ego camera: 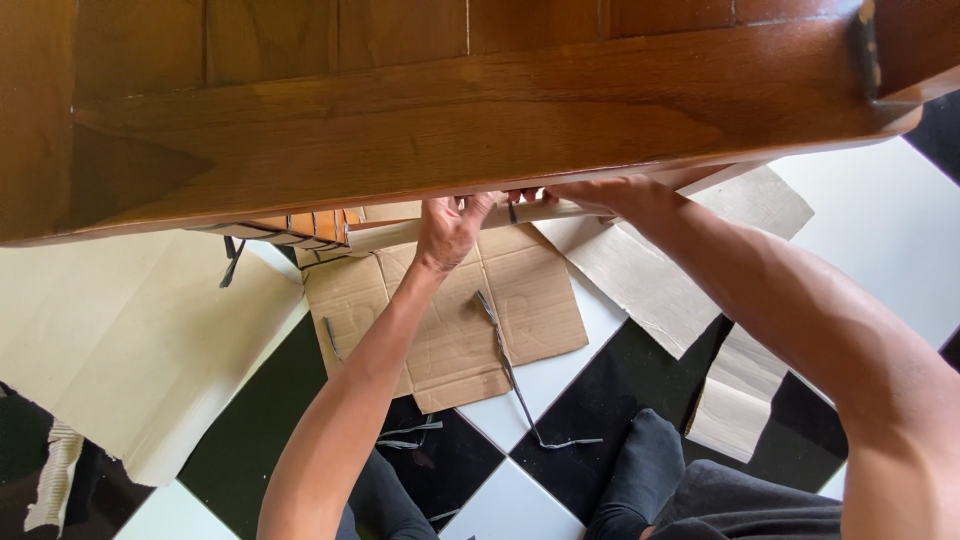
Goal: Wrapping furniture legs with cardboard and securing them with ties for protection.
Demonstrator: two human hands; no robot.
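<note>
Polished brown wood fills the top of the view: a large piece of wooden furniture (480,110) whose curved lower edge runs from the left side up toward the right corner. Both hands reach up to that edge near its middle. The left hand (450,228) has its fingers curled upward, tips tucked against the underside of the wood, touching a pale strip of paper wrapping (470,222) that runs along just below the edge. The right hand (590,193) lies flat and stretched leftward along the same edge, its fingertips meeting those of the left hand; whether it pinches the strip or only presses on it I cannot tell, as the fingertips are partly hidden by the wood.

Below the hands a flattened cardboard sheet (450,310) lies on the black-and-white tiled floor (540,380), with a grey plastic strap (515,375) trailing across it and off its lower edge onto the tiles. Large sheets of brown wrapping paper (140,330) spread over the floor at the left, and more (650,280) lie to the right of the cardboard. At the bottom edge the person's dark-trousered knee and a dark sock (640,470) show.
</note>
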